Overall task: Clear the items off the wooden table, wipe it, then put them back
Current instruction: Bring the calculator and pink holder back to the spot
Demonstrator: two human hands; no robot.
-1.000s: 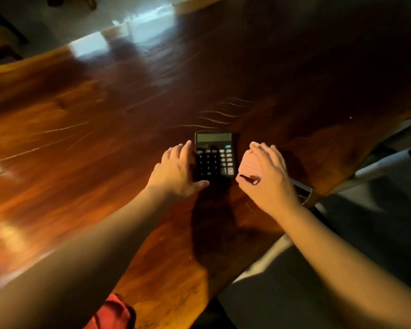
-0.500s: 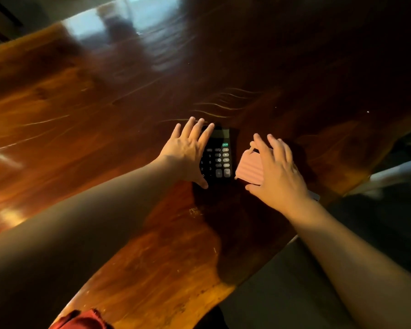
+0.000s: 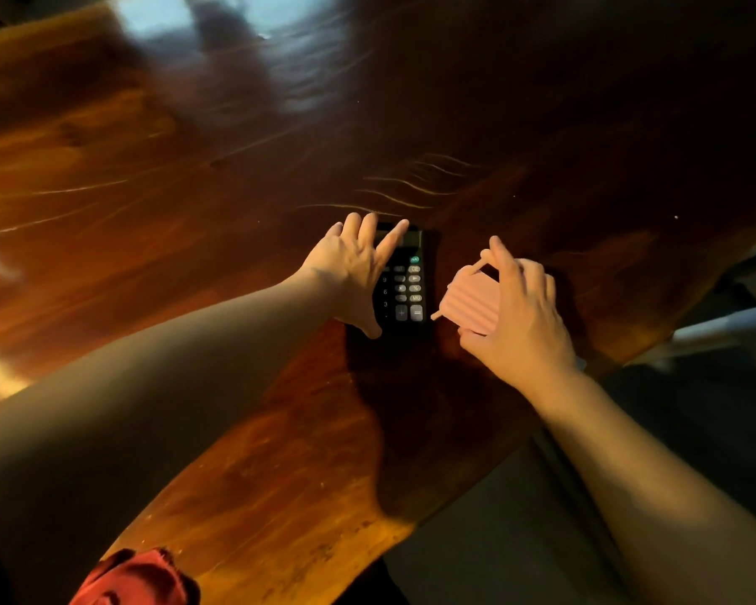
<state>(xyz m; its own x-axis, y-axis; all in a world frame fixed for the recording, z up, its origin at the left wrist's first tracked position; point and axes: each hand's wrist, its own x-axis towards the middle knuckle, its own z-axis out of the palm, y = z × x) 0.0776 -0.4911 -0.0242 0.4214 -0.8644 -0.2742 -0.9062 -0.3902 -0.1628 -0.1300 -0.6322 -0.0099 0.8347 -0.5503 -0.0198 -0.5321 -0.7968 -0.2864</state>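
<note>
A black calculator [image 3: 404, 290] lies flat on the glossy wooden table [image 3: 193, 189], near its right edge. My left hand [image 3: 354, 268] rests over the calculator's left half, fingers spread across its top end and thumb at its near end. Just to the right, a small pink ribbed case [image 3: 470, 301] is tilted up off the wood. My right hand [image 3: 520, 316] grips that case from the right side, fingers curled over its top edge.
A red cloth [image 3: 136, 578] shows at the bottom left by the table's near edge. A pale tube-like object [image 3: 725, 329] lies past the table's right edge, over a dark floor. Window light glares off the far tabletop.
My left hand slid forward from the calculator's left side onto its top. My right hand tipped the pink case up and took a firmer hold. The view moved closer.
</note>
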